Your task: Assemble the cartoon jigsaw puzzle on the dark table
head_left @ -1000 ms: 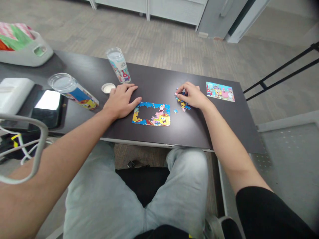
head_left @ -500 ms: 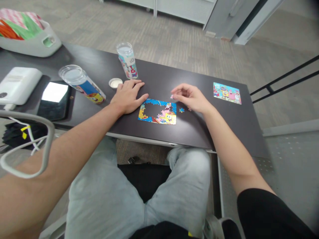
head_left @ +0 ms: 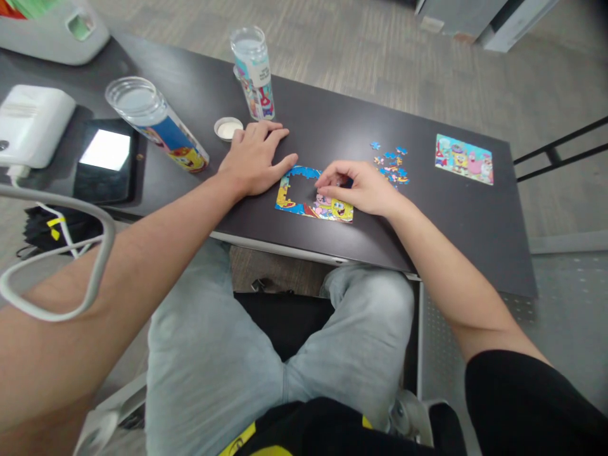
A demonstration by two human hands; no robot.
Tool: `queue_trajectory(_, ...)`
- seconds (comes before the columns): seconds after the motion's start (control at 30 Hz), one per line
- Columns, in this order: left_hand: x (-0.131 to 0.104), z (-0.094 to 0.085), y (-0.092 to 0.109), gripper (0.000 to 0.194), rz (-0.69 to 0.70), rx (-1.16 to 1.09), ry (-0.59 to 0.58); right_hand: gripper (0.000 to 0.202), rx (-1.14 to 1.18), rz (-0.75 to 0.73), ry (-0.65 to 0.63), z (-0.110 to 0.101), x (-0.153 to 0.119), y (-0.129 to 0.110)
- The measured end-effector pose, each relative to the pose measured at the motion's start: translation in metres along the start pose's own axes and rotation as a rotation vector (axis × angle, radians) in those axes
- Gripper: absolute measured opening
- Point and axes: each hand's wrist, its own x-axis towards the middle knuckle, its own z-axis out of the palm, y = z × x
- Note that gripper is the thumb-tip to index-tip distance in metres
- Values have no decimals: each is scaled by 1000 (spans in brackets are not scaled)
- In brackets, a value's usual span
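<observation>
A partly assembled cartoon puzzle lies on the dark table, with a gap in its middle and upper part. My left hand rests flat beside its upper left corner, fingers spread, holding nothing. Over the puzzle's right part is my right hand, its thumb and fingers pinched close to the gap; whatever is between the fingertips is too small to make out. Several loose puzzle pieces are scattered just beyond my right hand. Farther right lies a cartoon picture card.
Two clear-topped cartoon canisters, one on the left and one at the back, stand near a small white lid. A black tablet, a white device and a pale container are at the left.
My right hand has moved left, from beside the puzzle to over its right part, uncovering the loose pieces. The camera view has shifted. My left hand stays beside the puzzle.
</observation>
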Motion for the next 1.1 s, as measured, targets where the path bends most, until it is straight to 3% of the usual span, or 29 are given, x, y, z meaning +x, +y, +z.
queue_trajectory(0.37, -1, -2, 4, 85, -18, -5, -8, 14, -263, -28, -34, -4, -1, 2)
queue_trajectory(0.6, -1, -2, 4, 88, -18, 1, -8, 10, -367, -16, -17, -7, -1, -3)
queue_trajectory(0.7, -1, -3, 4, 85, -13, 5, -6, 15, -373, -22, 52, -15, -1, -2)
queue_trajectory(0.8, 0, -4, 4, 85, -5, 0, -7, 31, -391, -10, 198, -34, -1, 7)
queue_trajectory(0.93, 1, -5, 1, 84, 6, 9, -4, 49, -430, 13, 391, -73, -3, 33)
queue_trajectory(1.1, 5, -5, -8, 87, 32, 33, 13, 38, -496, 70, 606, -130, -19, 69)
